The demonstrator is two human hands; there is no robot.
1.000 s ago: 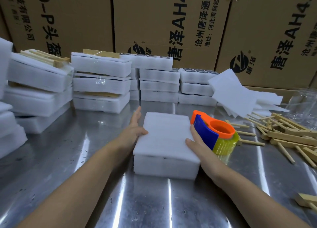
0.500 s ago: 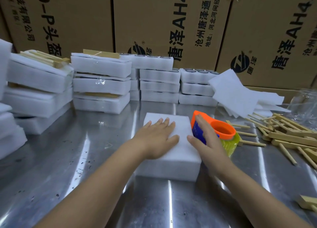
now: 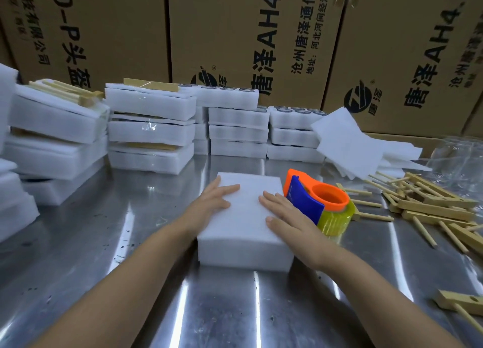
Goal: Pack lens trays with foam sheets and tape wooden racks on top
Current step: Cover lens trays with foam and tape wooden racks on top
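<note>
The step in hand looks like the foam stage: a sheet (image 3: 248,209) lies over the tray (image 3: 243,253), which sits mid-table (image 3: 130,243) straight ahead of the person, and both hands are flattening it. No lenses show under the cover.

The left hand (image 3: 214,201) lies palm down on the sheet's 9 o'clock edge, fingers straight and pointing to 1 o'clock, grasping nothing. The right hand (image 3: 285,214) lies flat at the 3 o'clock edge, fingers straight and pointing to 11 o'clock, thumb spread toward the middle, likewise holding nothing. Both forearms reach in from 6 o'clock and converge on the tray.

Next, I judge, comes the rack. The racks (image 3: 431,204) lie in a loose heap at 3 o'clock, well apart from the tray, so the right hand would have to lift off and reach past the dispenser (image 3: 321,204), which stands just beside the tray at 2 o'clock. The left hand should keep the sheet from sliding meanwhile. One rack must then be centred on top before any tape is pulled.
</note>
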